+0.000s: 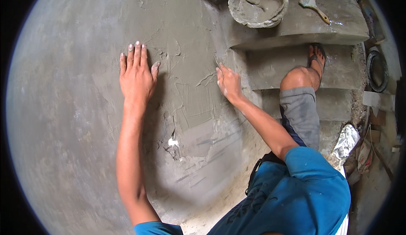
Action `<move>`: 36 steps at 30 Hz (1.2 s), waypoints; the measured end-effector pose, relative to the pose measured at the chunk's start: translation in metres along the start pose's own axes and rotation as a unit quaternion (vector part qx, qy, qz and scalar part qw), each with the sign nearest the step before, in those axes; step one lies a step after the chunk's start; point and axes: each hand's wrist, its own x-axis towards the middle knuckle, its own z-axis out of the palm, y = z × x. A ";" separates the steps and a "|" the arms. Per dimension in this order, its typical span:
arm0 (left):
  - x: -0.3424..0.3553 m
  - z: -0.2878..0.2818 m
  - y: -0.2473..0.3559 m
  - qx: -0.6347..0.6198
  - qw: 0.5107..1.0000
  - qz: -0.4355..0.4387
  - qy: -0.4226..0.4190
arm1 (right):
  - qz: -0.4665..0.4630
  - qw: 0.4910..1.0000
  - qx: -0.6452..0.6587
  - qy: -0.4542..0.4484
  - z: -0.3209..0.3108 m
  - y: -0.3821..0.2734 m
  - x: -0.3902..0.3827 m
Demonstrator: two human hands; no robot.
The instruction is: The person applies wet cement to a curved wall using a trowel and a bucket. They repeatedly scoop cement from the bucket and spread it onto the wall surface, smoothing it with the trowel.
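The left hand [136, 76] is pressed flat, fingers spread, on the wet plaster wall [186, 45]; the right hand [228, 83], beside it, pinches a thin tool edge.

Soft, even daylight fills the scene, brightest on the grey wet-plastered wall [84, 108]. The left hand [136, 76] and forearm cast a faint shadow rightward. Focus is sharp centrally; fisheye bending curves edges, and a black vignette rings the frame.
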 end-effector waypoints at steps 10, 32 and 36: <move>-0.010 -0.016 0.020 -0.038 0.999 -0.006 0.019 | -0.036 0.962 0.260 -0.075 -0.019 -0.102 -0.089; -0.237 0.061 0.220 -0.211 0.930 0.183 -0.240 | 0.248 0.967 0.041 -0.042 0.006 0.109 -0.056; -0.245 0.079 0.254 -0.199 0.926 0.210 -0.240 | 0.224 0.972 0.047 -0.061 -0.008 0.076 -0.047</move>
